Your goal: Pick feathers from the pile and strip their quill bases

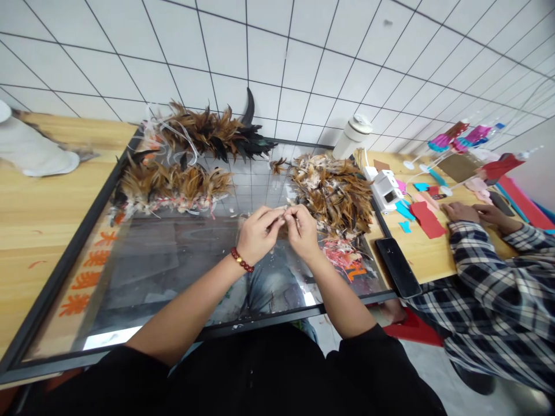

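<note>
My left hand (259, 231), with a beaded bracelet (241, 260) at its wrist, pinches thumb and fingers together over the middle of the glass panel (173, 254). Fingertip to fingertip with it, my right hand (300, 230) is closed in a pinch as well. Something thin and pale shows between the fingertips, too small to name. Just right of my right hand lies a heap of brown feathers (342, 193) with pale quill ends. A row of golden-brown feathers (177, 182) lies to the left, and a bunch of brown and black feathers (208, 130) behind it.
A white bottle (352, 137) stands by the tiled wall. A black phone (398, 267) rests over the panel's right edge, near a white power strip (385, 189). Pink-red strands (340, 257) lie front right. A person in a plaid sleeve (481, 260) sits at right beside coloured scraps (427, 219).
</note>
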Motion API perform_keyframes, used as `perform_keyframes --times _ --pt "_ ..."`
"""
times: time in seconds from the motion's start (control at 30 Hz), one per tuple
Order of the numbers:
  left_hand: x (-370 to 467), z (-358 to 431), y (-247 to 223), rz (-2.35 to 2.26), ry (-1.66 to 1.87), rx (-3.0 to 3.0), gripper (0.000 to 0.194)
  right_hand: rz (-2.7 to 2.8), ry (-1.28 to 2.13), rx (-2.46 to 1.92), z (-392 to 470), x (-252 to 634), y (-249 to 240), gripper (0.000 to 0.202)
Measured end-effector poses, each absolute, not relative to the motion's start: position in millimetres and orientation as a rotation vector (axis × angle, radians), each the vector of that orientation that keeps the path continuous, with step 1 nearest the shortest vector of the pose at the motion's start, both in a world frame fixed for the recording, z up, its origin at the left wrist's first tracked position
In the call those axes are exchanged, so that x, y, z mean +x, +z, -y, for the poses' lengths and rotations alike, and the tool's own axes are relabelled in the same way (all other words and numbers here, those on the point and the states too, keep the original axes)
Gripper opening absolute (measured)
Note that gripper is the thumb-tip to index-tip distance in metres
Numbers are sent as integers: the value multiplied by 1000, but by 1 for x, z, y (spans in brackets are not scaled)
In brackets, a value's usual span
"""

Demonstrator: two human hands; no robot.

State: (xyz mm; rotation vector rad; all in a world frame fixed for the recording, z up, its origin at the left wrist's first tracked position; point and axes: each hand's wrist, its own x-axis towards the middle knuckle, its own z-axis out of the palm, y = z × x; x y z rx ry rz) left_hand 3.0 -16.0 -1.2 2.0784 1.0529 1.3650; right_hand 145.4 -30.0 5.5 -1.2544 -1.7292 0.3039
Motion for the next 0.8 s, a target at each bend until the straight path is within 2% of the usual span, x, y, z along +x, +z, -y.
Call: perform_keyframes --times 0.07,0.17,0.3,0.43,0.5,0.6,0.7,0.8 --pt "1 8 0 -1100 1444 1920 9 1783 276 -1195 31 146 6 13" --pt "-14 -15 9 -1200 1575 1507 7 1838 203 -1162 31 148 3 14" --pt "-75 -43 31 -1440 1872 1248 14 1888 143 -1193 30 149 -2 18" --pt "-148 -41 35 -1966 2095 1254 20 1930 109 -1235 31 147 -4 17" --pt "-169 -34 25 -2197 1947 1417 22 1955 88 -1227 31 145 -5 16" --pt "-176 -27 1 -2231 1543 1866 19 1987 56 -1213 32 143 -7 15" --pt "-169 -26 -15 -2221 1229 2061 13 1990 50 -1241 31 145 -7 14" --pt "-165 -26 -19 -2204 1192 2048 13 1945 36 -1269 29 151 -5 14"
